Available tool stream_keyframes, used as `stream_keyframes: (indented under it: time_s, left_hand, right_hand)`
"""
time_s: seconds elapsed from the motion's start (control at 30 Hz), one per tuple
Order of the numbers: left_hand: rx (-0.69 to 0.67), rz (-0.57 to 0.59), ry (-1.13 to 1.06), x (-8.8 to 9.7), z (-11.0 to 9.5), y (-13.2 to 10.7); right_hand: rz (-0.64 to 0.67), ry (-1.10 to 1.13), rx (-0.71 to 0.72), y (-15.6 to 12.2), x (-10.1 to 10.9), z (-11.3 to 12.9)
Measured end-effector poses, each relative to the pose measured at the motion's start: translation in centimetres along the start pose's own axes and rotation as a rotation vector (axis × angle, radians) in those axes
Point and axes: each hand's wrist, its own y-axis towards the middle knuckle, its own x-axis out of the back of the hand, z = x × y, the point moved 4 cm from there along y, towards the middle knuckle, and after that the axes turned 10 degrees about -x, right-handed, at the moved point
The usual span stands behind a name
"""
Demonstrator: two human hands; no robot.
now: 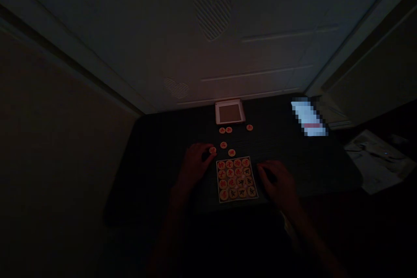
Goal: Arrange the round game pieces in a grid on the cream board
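Observation:
The scene is very dark. A square tray [217, 182] lies on the dark table and holds several round game pieces with red or black marks. My left hand [194, 165] rests left of the tray, fingertips pinched on one round piece [212, 150]. My right hand [276, 181] lies on the table right of the tray, fingers curled, and I cannot make out anything in it. Several loose pieces lie beyond the tray, the nearest [231, 153] just above its top edge. An empty white box lid [230, 113] sits further back.
The dark table [156, 169] stands against a pale wall or door with heart reliefs. A blurred white object [309, 118] lies at the back right. Papers or a bag [374, 160] sit off the table's right side.

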Motion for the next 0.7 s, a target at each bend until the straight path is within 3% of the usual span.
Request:
stream_keyframes:
  time_s: [0.2, 0.43, 0.7]
  left_hand:
    - [0.118, -0.034, -0.077, 1.4, -0.5, -2.3]
    - [0.192, -0.093, -0.200, 2.7, -2.8, -5.5]
    - [0.249, -0.095, -0.401, 2.9, -6.1, -5.7]
  right_hand:
    - [0.010, -0.009, -0.004, 0.0, 0.0, 0.1]
    - [0.014, -0.034, 0.017, 0.1, 0.0, 0.1]
    - [0.004, -0.057, 0.017, 0.0, -0.2, -0.2]
